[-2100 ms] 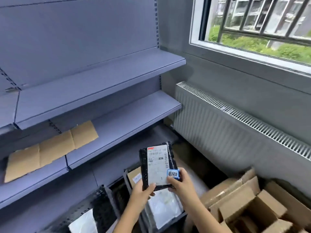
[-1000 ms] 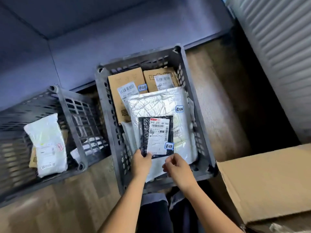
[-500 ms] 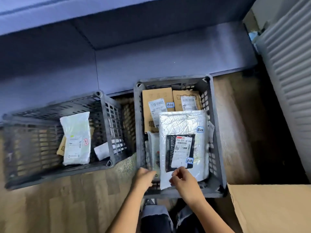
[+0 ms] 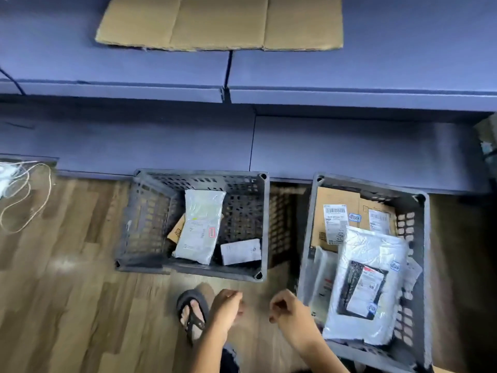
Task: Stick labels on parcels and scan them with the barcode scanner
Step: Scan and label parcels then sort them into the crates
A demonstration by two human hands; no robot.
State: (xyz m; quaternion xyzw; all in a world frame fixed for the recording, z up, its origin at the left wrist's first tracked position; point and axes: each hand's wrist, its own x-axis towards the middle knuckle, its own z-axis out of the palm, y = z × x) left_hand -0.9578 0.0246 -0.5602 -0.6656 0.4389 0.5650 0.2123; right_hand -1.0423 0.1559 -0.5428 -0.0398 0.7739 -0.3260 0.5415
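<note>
The black parcel with a white shipping label and a small blue sticker lies on a white poly bag in the right grey crate. Two labelled cardboard boxes lie at that crate's far end. The left grey crate holds a white poly parcel, a small white-labelled parcel and a bit of cardboard. My left hand and my right hand hang over the floor between the crates, fingers loosely curled, holding nothing. No scanner is in view.
Blue-grey shelving runs along the back, with a flattened cardboard sheet on it. White string lies on the wood floor at the left. My sandalled foot stands in front of the left crate.
The black parcel went from my hands into the right crate and both hands let go. The view then swung left, bringing the left crate to the middle; my hands drew back from the right crate.
</note>
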